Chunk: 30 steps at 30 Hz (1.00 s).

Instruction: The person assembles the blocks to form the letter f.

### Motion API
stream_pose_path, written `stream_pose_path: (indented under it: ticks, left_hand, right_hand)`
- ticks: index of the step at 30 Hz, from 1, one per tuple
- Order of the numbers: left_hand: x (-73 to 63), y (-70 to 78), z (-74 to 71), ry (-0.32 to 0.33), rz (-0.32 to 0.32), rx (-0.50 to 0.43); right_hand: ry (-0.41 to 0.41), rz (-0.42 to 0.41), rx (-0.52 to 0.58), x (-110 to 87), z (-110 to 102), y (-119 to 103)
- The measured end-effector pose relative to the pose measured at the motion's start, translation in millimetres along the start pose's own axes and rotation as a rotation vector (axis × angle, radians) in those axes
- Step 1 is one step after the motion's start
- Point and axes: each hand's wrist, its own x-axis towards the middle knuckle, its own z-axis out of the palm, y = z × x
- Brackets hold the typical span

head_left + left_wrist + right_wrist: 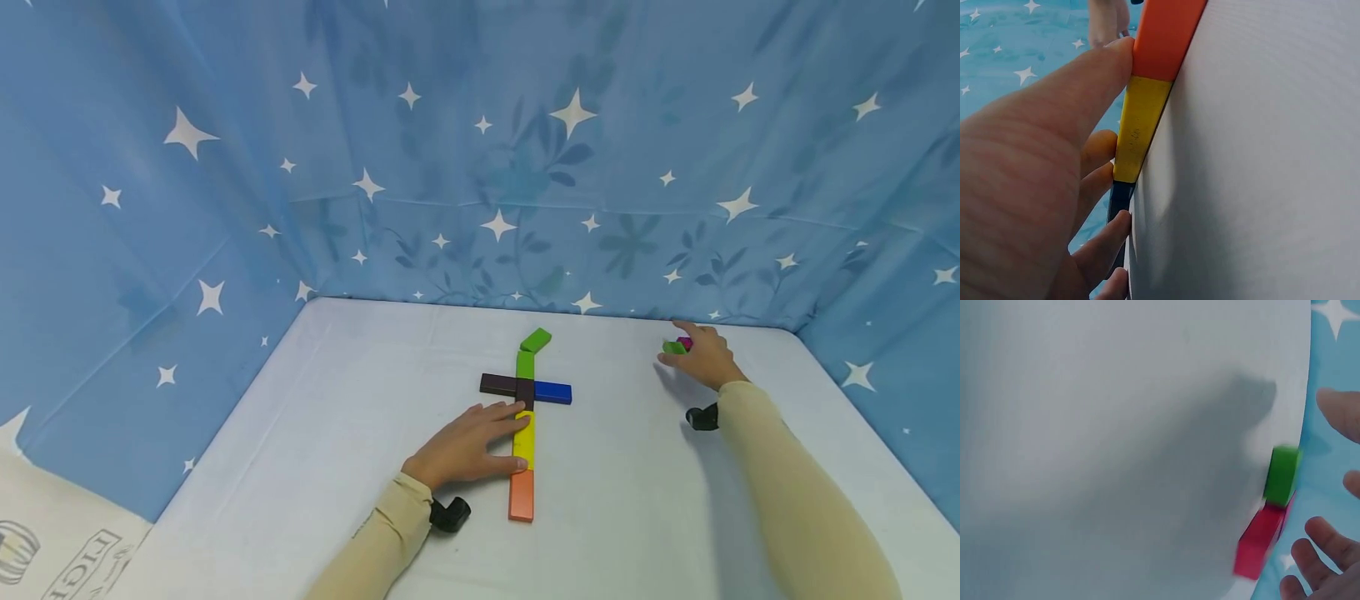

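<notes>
My left hand (463,443) rests at the left side of a yellow block (527,442), fingertips touching along the row. An orange block (521,497) adjoins its near end. Beyond it, a dark block (526,394) has another dark block (497,384) on its left and a blue block (554,392) on its right. Farther along lie a green block (526,365) and a slanted green one (536,340). My right hand (707,358) hovers with spread fingers near a loose green block (1282,475) and a red block (1257,544), partly hidden in the head view; the right wrist view shows fingers apart from them.
A white table (360,400) bears everything. Blue star-patterned curtains (450,150) stand along its back and sides. Beige printed cloth (60,533) hangs at the lower left. A black wrist device (451,515) sits on the left wrist, and another (702,417) on the right.
</notes>
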Motion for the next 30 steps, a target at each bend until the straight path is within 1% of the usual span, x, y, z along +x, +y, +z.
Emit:
stream_pose_path:
  ticks: [5, 10, 15, 19, 26, 30]
  left_hand:
    - [-0.5, -0.2, 0.6, -0.006, -0.008, 0.002]
    - [-0.7, 0.4, -1.1, -0.006, -0.01, 0.001]
    - [-0.4, -0.1, -1.2, -0.002, -0.005, -0.005]
    - [-0.7, -0.7, -0.4, -0.004, -0.006, -0.003]
    - [0.4, -1.2, -0.6, -0.003, -0.003, -0.008]
    - [0.2, -1.2, -0.4, -0.004, -0.009, -0.005]
  right_hand:
    - [0.028, 0.058, 0.004, -8.8, -5, 17]
    - [0.036, 0.072, 0.017, -16.1, -8, 31]
    - [0.042, 0.103, 0.003, -19.6, -9, 41]
    - [0.055, 0.141, 0.02, -21.4, -6, 45]
    - [0.093, 0.134, 0.039, -24.3, -4, 46]
    - [0.097, 0.144, 0.046, -26.5, -5, 44]
